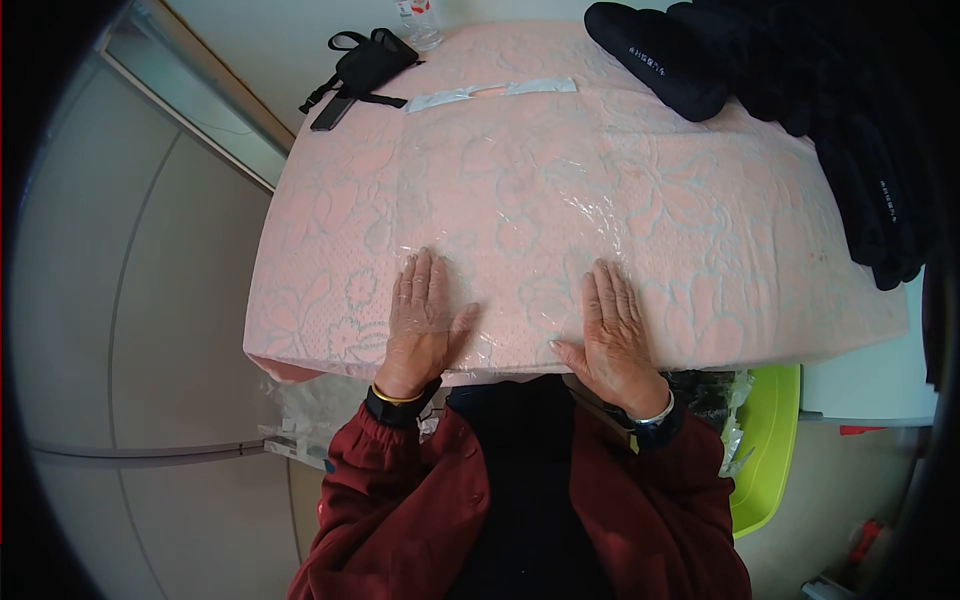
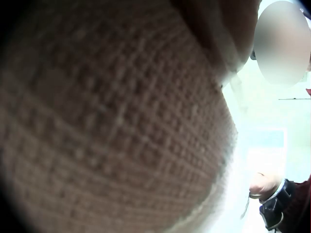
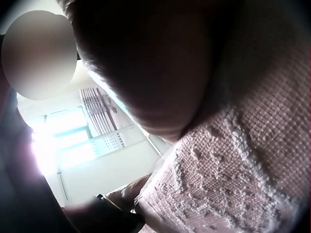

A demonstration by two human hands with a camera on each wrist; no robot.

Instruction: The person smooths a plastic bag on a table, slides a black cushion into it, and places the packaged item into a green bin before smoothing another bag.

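A clear plastic sheet or bag (image 1: 500, 190) with a white strip (image 1: 492, 93) along its far end lies flat on the pink patterned tablecloth (image 1: 700, 240). Near the table's front edge, the left hand (image 1: 420, 318) rests palm down with straight fingers, its fingers at the plastic's left side. The right hand (image 1: 615, 335) lies palm down to the right, fingers straight and thumb out toward the middle. Cloth weave (image 2: 121, 121) fills most of the left wrist view. In the right wrist view the palm (image 3: 146, 73) is dark above the textured cloth (image 3: 218, 179).
At the back left are a black pouch (image 1: 372, 65), a phone (image 1: 332, 112) and a clear bottle (image 1: 420, 25). Dark clothing (image 1: 720, 70) covers the back right corner. A green tub (image 1: 770, 450) stands below the right front edge, and crumpled plastic (image 1: 320, 405) lies below the left.
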